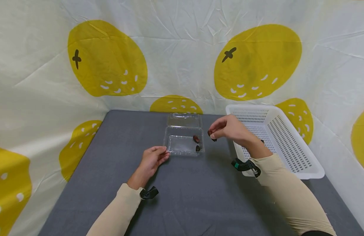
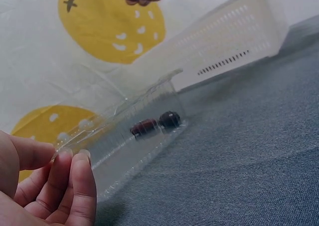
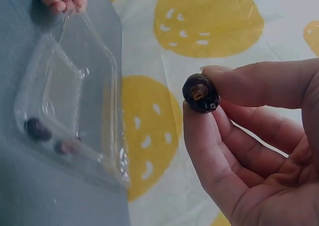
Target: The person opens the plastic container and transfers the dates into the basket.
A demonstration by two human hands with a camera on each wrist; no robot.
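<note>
A clear plastic clamshell box point(image 1: 182, 141) lies with its lid point(image 1: 184, 121) folded back on the grey cloth. Two dates rest at its right end: a reddish-brown date point(image 1: 196, 139) and a darker date point(image 1: 198, 148). My left hand point(image 1: 150, 160) pinches the box's near left corner between thumb and fingers, seen closely in the left wrist view. Just right of the box, my right hand point(image 1: 230, 131) holds another dark brown date point(image 3: 200, 93) between thumb and index finger, above the table. Its pale stem end shows in the right wrist view.
A white perforated basket point(image 1: 291, 144) stands at the right, partly under my right forearm. A small dark thing point(image 1: 262, 141) shows inside it, mostly hidden by the arm. Behind the table hangs a white curtain point(image 1: 182, 49) with yellow fruit prints.
</note>
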